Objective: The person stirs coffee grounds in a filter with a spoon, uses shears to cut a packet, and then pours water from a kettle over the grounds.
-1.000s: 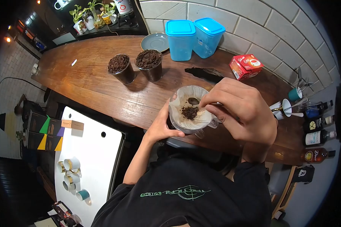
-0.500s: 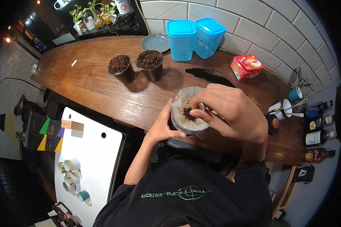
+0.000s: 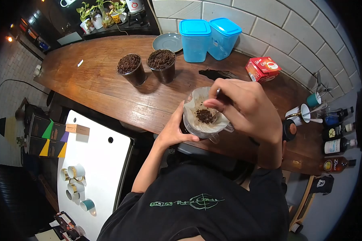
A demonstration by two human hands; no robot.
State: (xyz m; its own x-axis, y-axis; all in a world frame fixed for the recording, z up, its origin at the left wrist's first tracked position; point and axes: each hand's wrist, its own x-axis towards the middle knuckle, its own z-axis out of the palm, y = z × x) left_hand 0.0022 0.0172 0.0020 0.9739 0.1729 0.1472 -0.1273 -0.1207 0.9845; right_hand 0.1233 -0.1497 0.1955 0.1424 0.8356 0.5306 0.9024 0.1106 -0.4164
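My left hand (image 3: 175, 129) is wrapped around the side of a clear coffee dripper (image 3: 200, 134) at the counter's near edge, thumb toward me. Inside it sits a stained paper filter (image 3: 196, 105) with a small heap of dark coffee grounds (image 3: 205, 116) at the bottom. Above the filter's right side, my right hand (image 3: 247, 108) pinches a metal spoon (image 3: 218, 92); most of the spoon is hidden by the fingers. Beyond them stand two glasses, a left glass (image 3: 137, 77) and a right glass (image 3: 165, 75), both heaped with dark grounds.
Two blue-lidded containers (image 3: 195, 46) and a grey plate (image 3: 167, 42) stand along the back. A red box (image 3: 263, 69) is at the back right, with bottles (image 3: 334, 146) at the far right. Several cups (image 3: 76, 172) sit on a white surface (image 3: 102, 160) at lower left.
My right hand has lifted the spoon up and away from the grounds, so the heap shows more. The left hand keeps its hold on the dripper.
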